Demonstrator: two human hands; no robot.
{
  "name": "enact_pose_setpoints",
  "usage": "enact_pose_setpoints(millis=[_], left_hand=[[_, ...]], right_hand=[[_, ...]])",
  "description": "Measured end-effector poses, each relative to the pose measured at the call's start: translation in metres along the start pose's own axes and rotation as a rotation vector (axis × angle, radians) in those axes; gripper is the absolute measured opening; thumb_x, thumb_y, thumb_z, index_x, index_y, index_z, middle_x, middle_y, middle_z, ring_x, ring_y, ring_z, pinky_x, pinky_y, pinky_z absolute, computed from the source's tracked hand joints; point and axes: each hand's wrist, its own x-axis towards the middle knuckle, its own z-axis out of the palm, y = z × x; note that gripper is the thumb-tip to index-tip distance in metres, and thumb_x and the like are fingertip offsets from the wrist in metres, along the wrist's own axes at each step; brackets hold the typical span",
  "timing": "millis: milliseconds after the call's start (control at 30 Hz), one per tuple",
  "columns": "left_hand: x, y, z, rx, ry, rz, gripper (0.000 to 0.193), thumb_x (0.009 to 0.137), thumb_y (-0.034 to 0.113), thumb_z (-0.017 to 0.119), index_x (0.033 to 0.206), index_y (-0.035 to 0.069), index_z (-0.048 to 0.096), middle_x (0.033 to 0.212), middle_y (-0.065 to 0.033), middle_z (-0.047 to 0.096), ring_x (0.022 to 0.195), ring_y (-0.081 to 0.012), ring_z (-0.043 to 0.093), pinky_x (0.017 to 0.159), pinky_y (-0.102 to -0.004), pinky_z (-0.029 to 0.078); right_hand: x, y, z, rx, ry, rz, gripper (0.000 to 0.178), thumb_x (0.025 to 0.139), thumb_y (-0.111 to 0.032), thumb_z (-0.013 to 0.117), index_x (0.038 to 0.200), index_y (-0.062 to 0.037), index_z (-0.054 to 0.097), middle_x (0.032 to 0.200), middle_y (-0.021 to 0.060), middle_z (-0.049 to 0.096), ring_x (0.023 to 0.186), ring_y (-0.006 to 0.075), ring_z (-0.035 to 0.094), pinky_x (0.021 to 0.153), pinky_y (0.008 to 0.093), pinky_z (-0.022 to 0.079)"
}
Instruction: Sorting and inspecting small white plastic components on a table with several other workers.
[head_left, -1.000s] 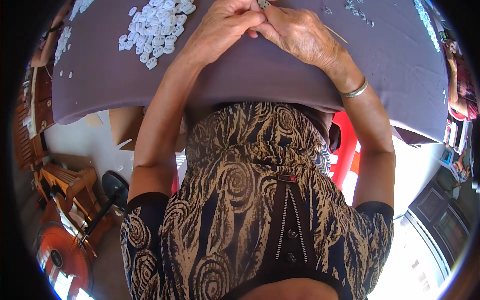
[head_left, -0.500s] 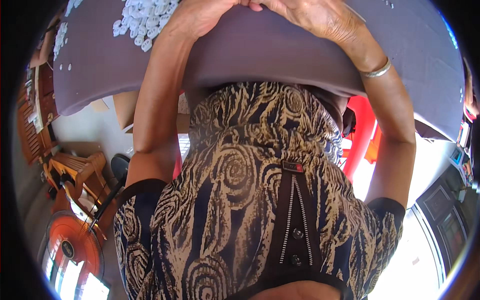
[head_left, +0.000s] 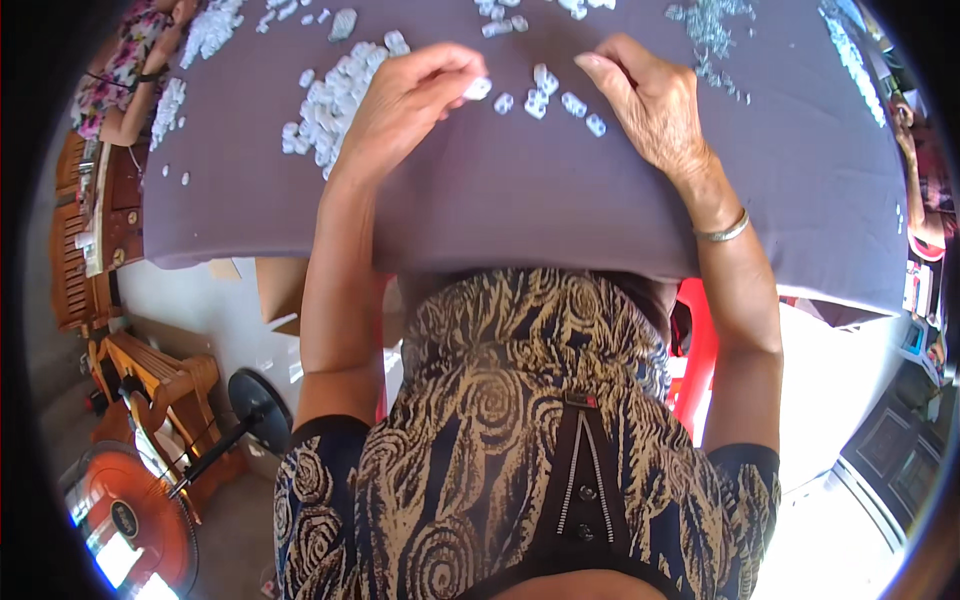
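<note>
My left hand [head_left: 412, 108] pinches a small white plastic piece [head_left: 477, 89] between thumb and fingertips, above the grey-purple tablecloth. Beside that hand spreads a pile of similar white pieces [head_left: 340, 105], partly hidden by the hand. Several loose white pieces with dark openings [head_left: 537, 103] lie between my two hands. On the right, my right hand [head_left: 655, 105] hovers near them with its fingers curled in and its thumb close to the index finger. Whatever those fingers hold, if anything, is hidden.
A heap of small, shiny greyish parts [head_left: 712, 35] lies beyond my right hand. More white pieces [head_left: 210, 35] sit at the far left, near another person's arm [head_left: 125, 122]. At the far right another person's arm [head_left: 912, 160] shows. An orange fan [head_left: 130, 515] stands at lower left.
The view has shifted, so more of the tabletop shows. My hands, close together before at the top edge, are now apart, with a white piece visible in the left.
</note>
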Motion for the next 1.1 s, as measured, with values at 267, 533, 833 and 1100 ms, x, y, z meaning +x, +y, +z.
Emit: enact_pose_setpoints(millis=[267,533,833,1100], left_hand=[[-0.009,-0.005,-0.048,0.579,0.253,-0.151,0.017,0.085,0.015,0.053,0.092,0.003,0.063,0.068,-0.0074,0.059,0.064,-0.0159,0.055,0.062,-0.0308,0.043],[-0.006,-0.005,-0.048,0.557,0.462,-0.064,0.019,0.089,0.012,0.053,0.1,0.002,0.063,0.074,-0.0042,0.061,0.069,-0.0092,0.053,0.064,-0.0252,0.043],[0.001,-0.031,-0.052,0.561,0.445,0.018,0.024,0.093,0.017,0.043,0.102,0.004,0.061,0.098,-0.0135,0.064,0.093,-0.0308,0.061,0.081,-0.0399,0.046],[-0.001,-0.021,-0.045,0.542,0.508,0.008,0.026,0.093,0.022,0.043,0.098,0.003,0.06,0.095,-0.0163,0.064,0.09,-0.0357,0.061,0.079,-0.0425,0.046]], right_hand=[[0.0,0.003,0.002,0.029,0.059,0.112,0.016,0.085,-0.015,0.068,0.079,-0.0028,0.059,0.056,0.005,0.055,0.049,0.0098,0.048,0.049,0.0261,0.044],[0.005,0.013,-0.001,0.011,0.113,0.306,0.01,0.086,-0.012,0.064,0.087,-0.0024,0.06,0.062,0.0051,0.059,0.055,0.0081,0.051,0.055,0.0247,0.045],[0.054,0.07,-0.015,-0.092,-0.057,0.31,0.02,0.088,-0.016,0.055,0.102,-0.0057,0.063,0.081,0.0083,0.066,0.074,0.0173,0.063,0.07,0.0298,0.049],[0.092,0.11,0.019,-0.261,-0.126,0.232,0.022,0.087,-0.02,0.057,0.104,-0.0085,0.063,0.098,0.0127,0.063,0.09,0.0325,0.063,0.082,0.0387,0.05]])
